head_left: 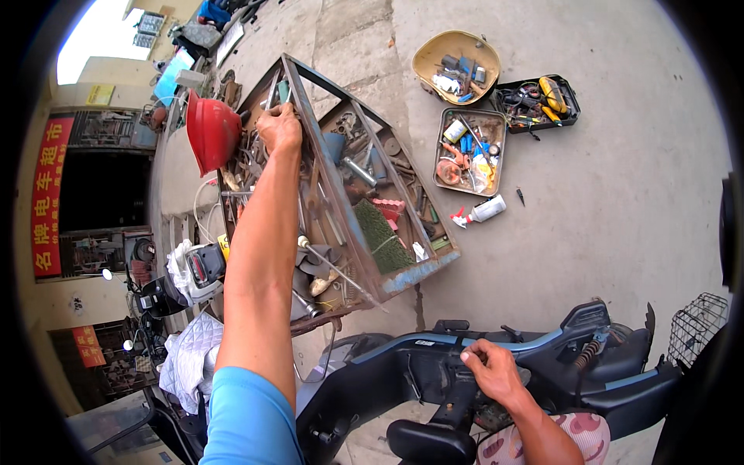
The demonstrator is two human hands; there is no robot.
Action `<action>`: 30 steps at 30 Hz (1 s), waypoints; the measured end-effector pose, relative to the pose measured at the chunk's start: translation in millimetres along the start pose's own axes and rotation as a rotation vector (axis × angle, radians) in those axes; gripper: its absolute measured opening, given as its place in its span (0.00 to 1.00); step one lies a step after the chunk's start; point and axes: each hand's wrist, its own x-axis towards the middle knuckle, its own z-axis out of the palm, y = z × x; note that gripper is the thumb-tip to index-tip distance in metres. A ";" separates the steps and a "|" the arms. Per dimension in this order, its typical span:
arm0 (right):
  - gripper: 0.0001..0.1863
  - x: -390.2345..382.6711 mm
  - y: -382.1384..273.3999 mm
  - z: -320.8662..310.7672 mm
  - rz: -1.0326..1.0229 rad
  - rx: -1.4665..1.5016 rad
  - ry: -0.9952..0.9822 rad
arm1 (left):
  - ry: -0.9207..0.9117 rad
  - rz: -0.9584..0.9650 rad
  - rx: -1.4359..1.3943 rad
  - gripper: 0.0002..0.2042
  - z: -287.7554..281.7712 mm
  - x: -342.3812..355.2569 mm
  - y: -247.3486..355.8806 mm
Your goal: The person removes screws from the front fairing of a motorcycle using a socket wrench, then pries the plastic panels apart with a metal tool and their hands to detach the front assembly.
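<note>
My left hand (279, 128) reaches into the upper end of a rusty metal tool cart (353, 260), fingers closed on something I cannot make out beside a teal-and-metal item (283, 91). Loose tools fill the cart, along with a green mat (381, 236). A red helmet (209, 132) sits at its left side. My right hand (490, 372) is low over the dark body of an electric scooter (570, 341), fingers curled together; whatever they may hold is hidden. Under my right forearm is a patterned pink pad (581, 434).
An open tan case (426, 70), a tool tray (449, 182), a black toolbox (570, 116) and a spray bottle (488, 209) lie on the concrete. Parked scooters (159, 298), a quilted cover (186, 356) and a red banner (50, 194) are at left. A wire basket (697, 325) is at right.
</note>
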 end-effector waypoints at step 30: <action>0.20 -15.7 2.7 -0.2 -0.239 0.429 -0.115 | -0.107 -0.129 -0.877 0.07 -184.9 -277.9 109.4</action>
